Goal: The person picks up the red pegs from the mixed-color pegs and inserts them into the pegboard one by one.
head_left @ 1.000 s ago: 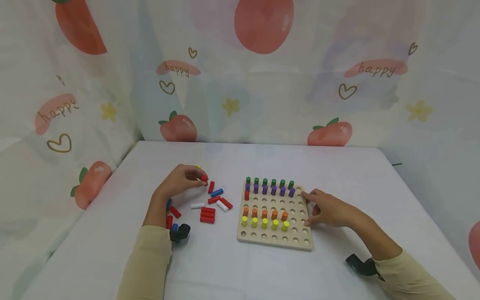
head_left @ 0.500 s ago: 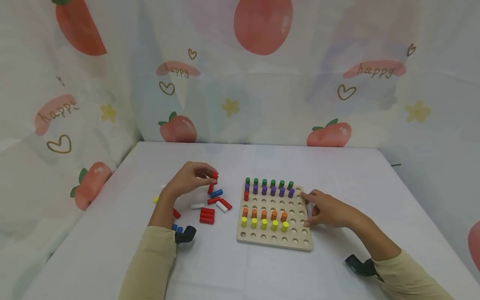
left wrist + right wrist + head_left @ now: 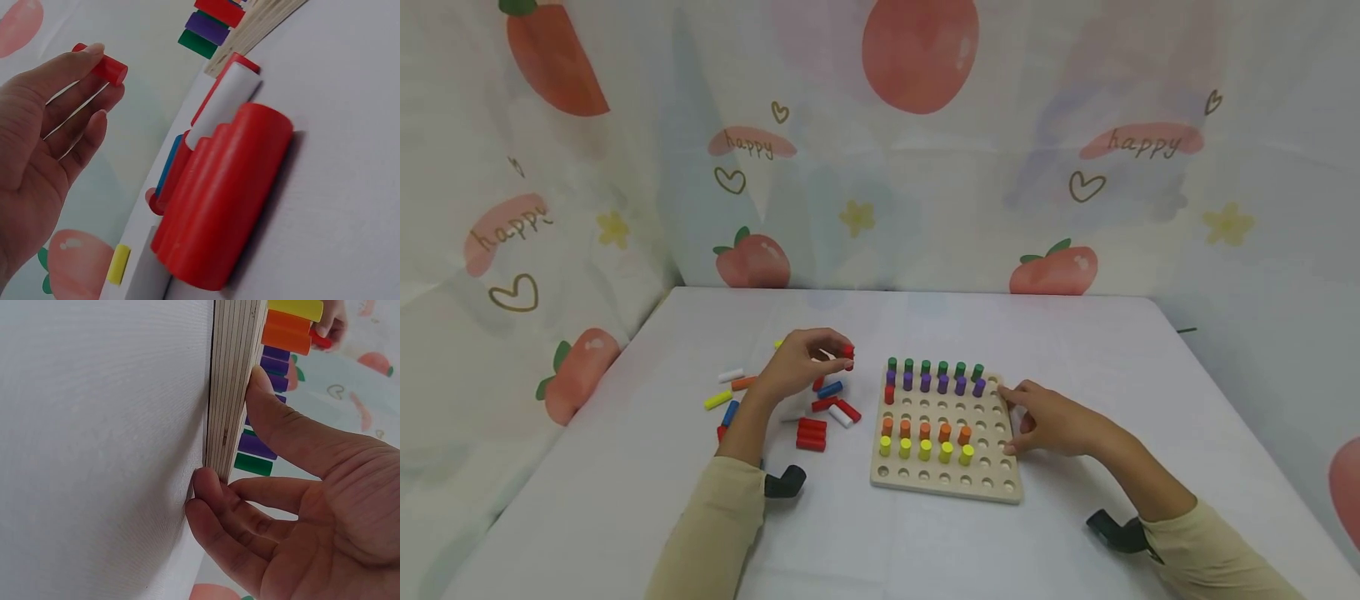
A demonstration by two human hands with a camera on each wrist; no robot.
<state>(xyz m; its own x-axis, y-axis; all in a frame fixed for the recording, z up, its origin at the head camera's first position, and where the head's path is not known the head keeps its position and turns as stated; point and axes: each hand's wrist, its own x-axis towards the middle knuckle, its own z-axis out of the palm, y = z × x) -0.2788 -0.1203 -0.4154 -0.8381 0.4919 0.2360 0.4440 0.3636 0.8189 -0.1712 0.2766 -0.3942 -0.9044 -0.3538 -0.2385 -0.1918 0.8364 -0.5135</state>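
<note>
My left hand (image 3: 802, 364) pinches a red peg (image 3: 112, 67) between thumb and fingertips, lifted above the table left of the wooden pegboard (image 3: 936, 486). Standing in the board are rows of green pegs (image 3: 926, 367), purple pegs (image 3: 925, 383), orange pegs (image 3: 925, 432) and yellow pegs (image 3: 925, 452). One red peg (image 3: 889, 394) stands at the left end of the row in front of the purple ones. My right hand (image 3: 1060, 421) grips the board's right edge, its thumb and bent fingers against the wood in the right wrist view.
Loose pegs lie left of the board: a stack of red pegs (image 3: 811, 435), a white peg (image 3: 840, 416), a blue peg (image 3: 831, 389), and a yellow peg (image 3: 718, 400) farther left. My left forearm hides some of them. A printed cloth (image 3: 887, 192) hangs behind the table.
My left hand has moved right toward the board with the red peg, uncovering loose pegs at the far left. My right hand has stayed at the board's edge.
</note>
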